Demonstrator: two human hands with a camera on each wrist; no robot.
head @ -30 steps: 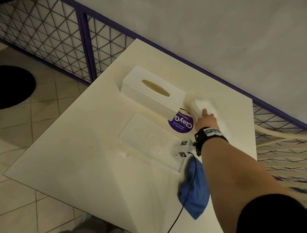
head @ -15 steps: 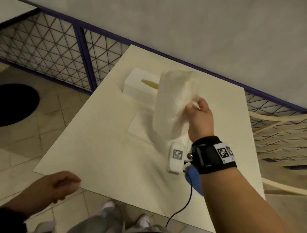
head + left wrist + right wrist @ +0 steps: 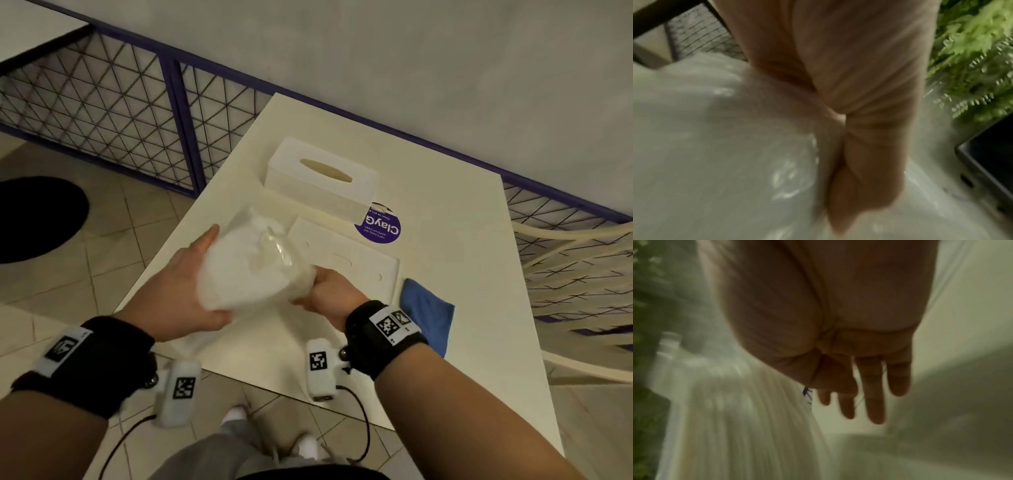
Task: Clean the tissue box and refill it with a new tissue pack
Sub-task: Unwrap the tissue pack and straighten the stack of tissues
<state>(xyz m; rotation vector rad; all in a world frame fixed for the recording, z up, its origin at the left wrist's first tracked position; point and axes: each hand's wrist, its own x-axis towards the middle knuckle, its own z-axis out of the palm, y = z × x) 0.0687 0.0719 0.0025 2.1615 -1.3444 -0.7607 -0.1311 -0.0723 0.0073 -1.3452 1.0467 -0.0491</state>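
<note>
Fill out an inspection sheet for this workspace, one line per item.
Surface: white table, purple round sticker on it.
Job's things: tissue pack held above the near edge; tissue box upright at the back; its flat base panel lying separate in front.
Clutter: blue cloth beside the panel.
Grippers: left hand cups the pack; right hand grips its other end.
Cables: black leads hang from both wrist cameras.
Surroundings: purple mesh railing, grey wall, tiled floor.
</note>
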